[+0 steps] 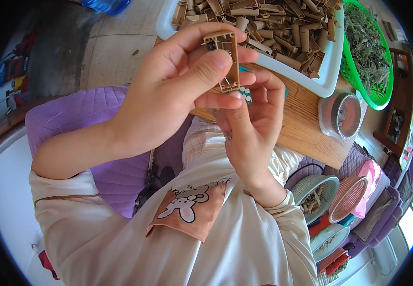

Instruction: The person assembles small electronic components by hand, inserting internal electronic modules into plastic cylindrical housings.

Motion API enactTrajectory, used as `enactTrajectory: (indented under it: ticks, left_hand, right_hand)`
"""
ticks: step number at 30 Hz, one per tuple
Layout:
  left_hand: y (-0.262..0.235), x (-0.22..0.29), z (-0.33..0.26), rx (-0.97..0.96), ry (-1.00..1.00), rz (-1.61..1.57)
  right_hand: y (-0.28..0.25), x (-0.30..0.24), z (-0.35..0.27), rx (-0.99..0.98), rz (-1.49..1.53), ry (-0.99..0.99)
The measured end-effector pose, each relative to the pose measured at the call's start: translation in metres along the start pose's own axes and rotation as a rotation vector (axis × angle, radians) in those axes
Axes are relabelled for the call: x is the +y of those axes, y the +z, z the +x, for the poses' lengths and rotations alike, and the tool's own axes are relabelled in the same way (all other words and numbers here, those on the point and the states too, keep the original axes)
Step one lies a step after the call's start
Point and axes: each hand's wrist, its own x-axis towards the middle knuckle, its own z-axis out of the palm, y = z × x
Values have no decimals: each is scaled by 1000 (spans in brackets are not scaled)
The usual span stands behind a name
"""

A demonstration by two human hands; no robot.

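Observation:
My left hand (180, 83) is closed around a small brown plastic casing (235, 62), thumb across its open face and fingers behind. The casing is a shallow rectangle, held upright, with corner posts, a dark part near its top and thin metal bits inside. At its lower end, my right hand (254, 126) has its thumb and fingertips pressed together. Whatever small piece they may pinch is too small to make out. Just behind these fingers shows a teal thing with white round spots (246, 95), partly hidden.
A white tub (328, 78) heaped with brown plastic shells (283, 35) stands on the wooden table (306, 131). Beside it are a green basket (382, 100) of small clear-grey parts and a round container (347, 114). Several baskets, including a grey-green one (330, 188) and a pink one (354, 190), sit at my right.

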Motion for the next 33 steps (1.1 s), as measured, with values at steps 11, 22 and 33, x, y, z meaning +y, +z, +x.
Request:
enactTrajectory:
  ticks: [11,22,33]
  left_hand:
    - [-3,-13,-1,15,-136,-42]
    - [1,-23,-13,-117,-26,672]
    - [1,-20,-8,-119,-563,58]
  right_hand:
    - [-10,-4,7,-126,51,88]
    - [-27,16,-1,-163,-56,119]
    - [-129,23,9,74,-1141,64]
